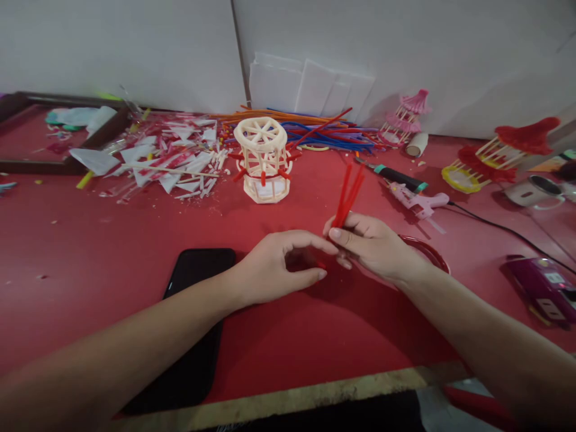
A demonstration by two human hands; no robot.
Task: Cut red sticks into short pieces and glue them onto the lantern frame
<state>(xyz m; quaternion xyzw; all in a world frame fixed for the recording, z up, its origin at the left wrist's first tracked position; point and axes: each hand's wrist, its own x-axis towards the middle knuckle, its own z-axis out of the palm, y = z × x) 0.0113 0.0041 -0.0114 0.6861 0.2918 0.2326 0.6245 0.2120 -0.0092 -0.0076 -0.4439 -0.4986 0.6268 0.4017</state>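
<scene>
Several thin red sticks [346, 195] stand up from my right hand [371, 243], pinched between thumb and fingers. Close beside it, my left hand [281, 264] rests low over the table with thumb and fingers apart; its fingertips come near the right hand's fingers. A small red piece shows behind the left thumb and fingers, and I cannot make out whether it is touched. Beyond my hands a cream tower-like frame [265, 159] stands upright, with short red pieces sticking out around its middle.
A black phone [193, 354] lies under my left forearm. Scraps [180, 162] are heaped at the back left, beside coloured sticks [333, 138]. At right are black-handled pliers [400, 178], a pink glue gun [420, 203], pink and red models, a metal mug [533, 192] and a purple device [544, 288].
</scene>
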